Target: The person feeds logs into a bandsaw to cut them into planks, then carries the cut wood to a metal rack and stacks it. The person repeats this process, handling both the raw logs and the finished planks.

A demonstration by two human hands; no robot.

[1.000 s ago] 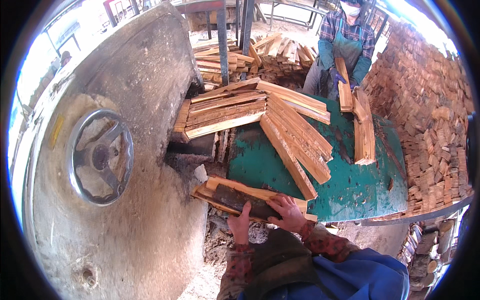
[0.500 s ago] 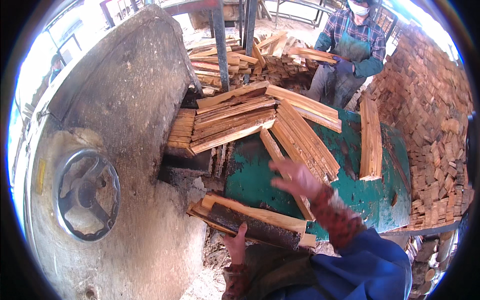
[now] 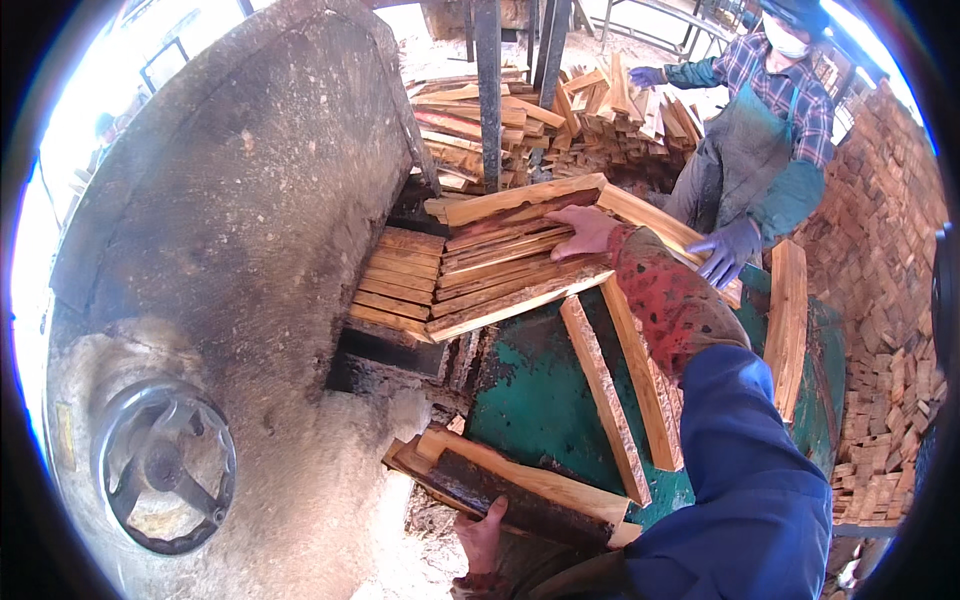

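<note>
My left hand point(image 3: 482, 537) is closed round the near edge of a bundle of wooden boards point(image 3: 530, 483), one face dark with bark, at the near edge of the green table. My right hand point(image 3: 585, 232) reaches far forward and lies on a row of boards point(image 3: 520, 262), thumb and fingers apart. That row sits side by side, its left end meeting a block of short board ends point(image 3: 398, 282) by the machine. Two loose boards, one narrow with a rough edge point(image 3: 606, 400) and one wider point(image 3: 645, 370), slant across the green table point(image 3: 520, 390), partly under my right forearm.
A large worn machine housing point(image 3: 260, 180) with a metal handwheel point(image 3: 165, 467) fills the left. Across the table a masked co-worker's gloved hand point(image 3: 728, 250) touches a board. Another board point(image 3: 786, 325) lies at right. Stacked wood point(image 3: 890, 300) and a heap of slats point(image 3: 480, 125) stand behind.
My right hand has moved forward and left from above the green table onto the board row. The co-worker no longer holds boards and has a hand down at the table. My left hand keeps its bundle.
</note>
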